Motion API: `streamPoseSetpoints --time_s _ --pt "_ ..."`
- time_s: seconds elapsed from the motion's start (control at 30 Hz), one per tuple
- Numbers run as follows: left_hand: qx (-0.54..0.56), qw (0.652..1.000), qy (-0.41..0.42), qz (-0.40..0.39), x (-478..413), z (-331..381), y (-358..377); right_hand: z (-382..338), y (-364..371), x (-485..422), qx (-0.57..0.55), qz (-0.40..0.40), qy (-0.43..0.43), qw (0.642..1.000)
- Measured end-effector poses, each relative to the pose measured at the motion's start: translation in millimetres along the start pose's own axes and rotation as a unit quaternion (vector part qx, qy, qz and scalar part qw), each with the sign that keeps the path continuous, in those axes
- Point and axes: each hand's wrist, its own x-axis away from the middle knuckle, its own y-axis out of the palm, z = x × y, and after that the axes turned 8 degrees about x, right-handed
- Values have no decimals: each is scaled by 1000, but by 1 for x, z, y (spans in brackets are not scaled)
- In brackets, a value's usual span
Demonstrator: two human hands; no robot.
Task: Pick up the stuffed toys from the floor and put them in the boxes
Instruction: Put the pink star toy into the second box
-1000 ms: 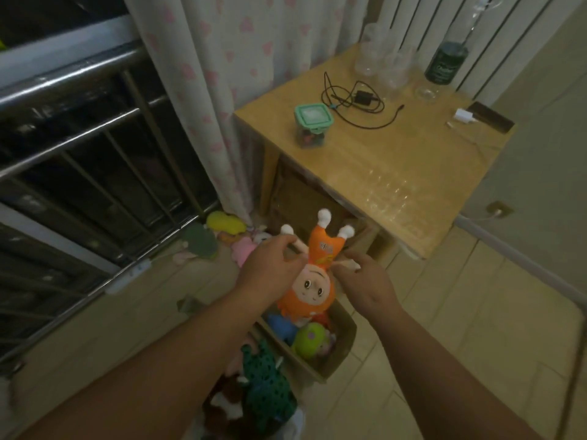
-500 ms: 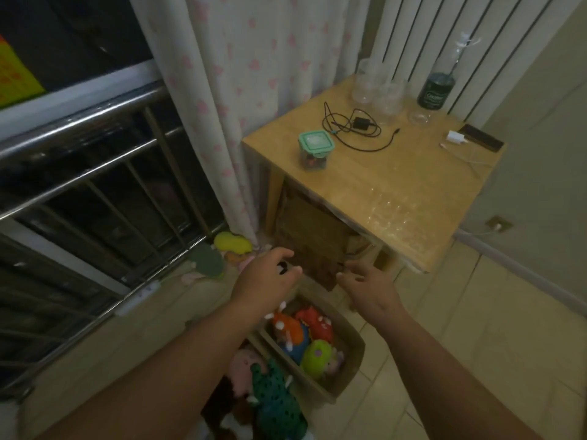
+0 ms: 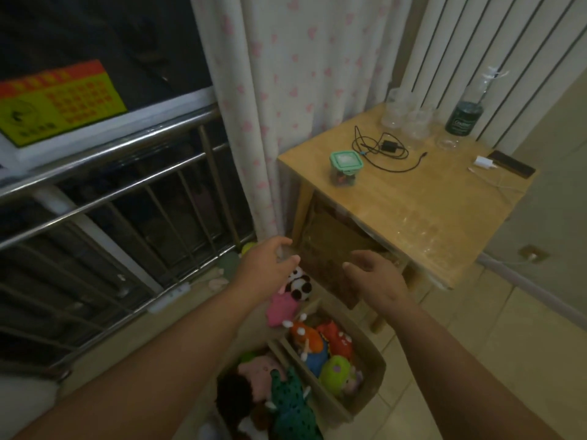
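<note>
Head view, near to far: at six o'clock two cardboard boxes (image 3: pixel 371 385) sit packed with stuffed toys. Above them the left hand (image 3: pixel 265 269) and right hand (image 3: pixel 379 282) hover empty, fingers loose, likely reaching for the panda toy (image 3: pixel 298 285) and pink toy (image 3: pixel 281 308) lying on the floor at twelve o'clock from the boxes.

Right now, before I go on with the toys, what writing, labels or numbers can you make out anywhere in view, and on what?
Nothing can be quoted with confidence.
Yellow-green sign with a red band, on the window behind the railing: rows of red characters and a round emblem, too blurred to read.
Dark bottle at the back of the wooden table: a pale label word, too small to read.
Green-lidded container and stuffed toys in the boxes: no visible text.
</note>
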Motion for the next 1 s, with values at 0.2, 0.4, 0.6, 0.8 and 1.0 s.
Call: streamPoseSetpoints --time_s 0.2,0.4,0.6,0.8,1.0 --pt "7 1000 20 -2 -2 -15 -50 -40 13 13 8 9 -12 1000" --pt "-1 999 49 -12 -23 -57 -110 -87 61 15 17 50 9 999" --pt "-1 996 69 -56 -46 -113 -169 -147 138 21 -24 64 39 997" --pt "-24 991 83 -102 -69 -136 -207 -183 173 29 -48 82 51 994" --pt "-2 985 83 -150 -95 -134 -188 -176 164 22 -39 85 87 992"
